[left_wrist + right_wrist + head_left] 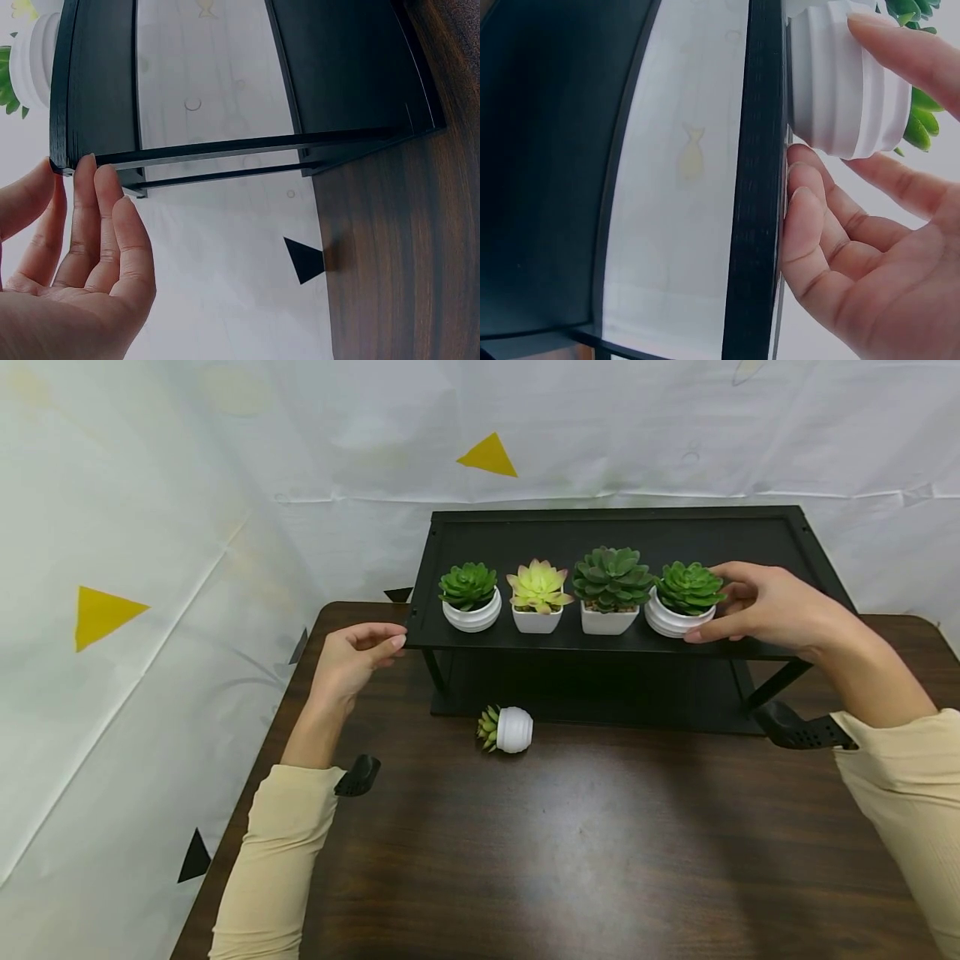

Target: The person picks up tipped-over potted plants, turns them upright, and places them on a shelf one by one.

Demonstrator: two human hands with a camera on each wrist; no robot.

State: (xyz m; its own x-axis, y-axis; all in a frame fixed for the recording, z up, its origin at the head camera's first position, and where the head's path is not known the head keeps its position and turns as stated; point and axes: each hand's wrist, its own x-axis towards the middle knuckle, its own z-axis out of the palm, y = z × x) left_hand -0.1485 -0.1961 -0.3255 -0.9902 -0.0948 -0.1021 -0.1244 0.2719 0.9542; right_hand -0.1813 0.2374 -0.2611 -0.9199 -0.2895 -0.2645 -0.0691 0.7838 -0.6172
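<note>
At the front left corner of a black two-tier shelf (750, 539), my left hand (347, 664) pinches the top board's edge between thumb and fingers. My right hand (787, 606) grips the round white pot of a bright green potted succulent (678, 610), the rightmost of the row on the top board. In the right wrist view the thumb lies on one side of the white pot (840, 82), fingers on the other. Left of it stand a dark green succulent (611, 585), a yellow-green succulent (537, 589) and another green succulent (469, 597), all in white pots.
A small potted succulent (514, 730) lies on its side on the brown wooden table (525, 860), in front of the shelf's lower board (600, 689). White sheeting (337, 435) with yellow and black triangles hangs behind and at the left.
</note>
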